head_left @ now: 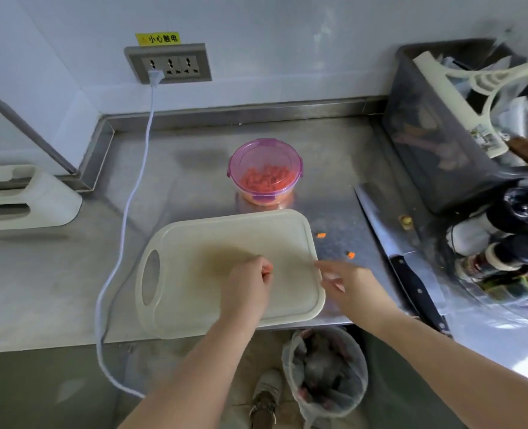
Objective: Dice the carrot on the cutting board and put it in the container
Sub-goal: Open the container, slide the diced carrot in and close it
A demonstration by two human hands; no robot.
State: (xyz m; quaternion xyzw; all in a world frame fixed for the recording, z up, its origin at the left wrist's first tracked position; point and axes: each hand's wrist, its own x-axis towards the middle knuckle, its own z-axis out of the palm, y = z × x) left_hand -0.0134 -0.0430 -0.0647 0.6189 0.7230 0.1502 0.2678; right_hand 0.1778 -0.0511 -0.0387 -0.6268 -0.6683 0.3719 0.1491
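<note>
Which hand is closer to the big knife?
Right. The right hand is at the right edge of the cutting board, just left of the knife. The left hand is farther away, over the board's middle.

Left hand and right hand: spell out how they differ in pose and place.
The left hand curls its fingers round a carrot bit; the right hand has its fingers spread and empty. The left hand is over the middle of the cutting board; the right hand is at its right edge, near stray carrot pieces. Both are bare.
</note>
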